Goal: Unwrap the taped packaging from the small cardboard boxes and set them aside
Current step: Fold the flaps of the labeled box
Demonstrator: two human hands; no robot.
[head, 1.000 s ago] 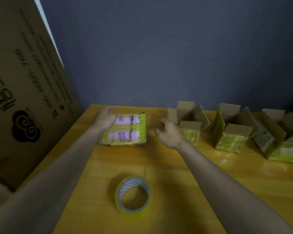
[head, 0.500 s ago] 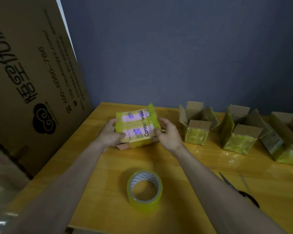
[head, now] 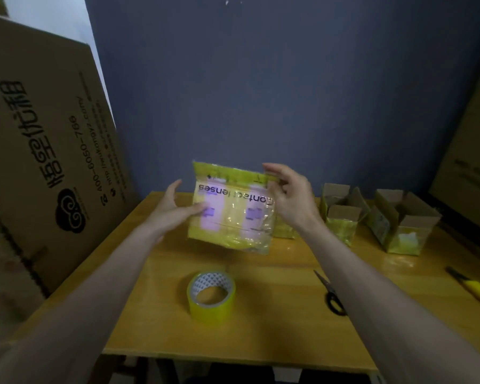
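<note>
Whole shot blurred; small print on taped package (head: 231,212) unreadable, only "Contact lenses" legible, upside down. Held in air above table (head: 261,328), behind tape roll (head: 211,295). Wrapped in glossy yellow tape w/ pale purple patches. Left hand (head: 175,213) pinched its left side, thumb in front; right hand (head: 291,200) pinched top right edge.
</note>
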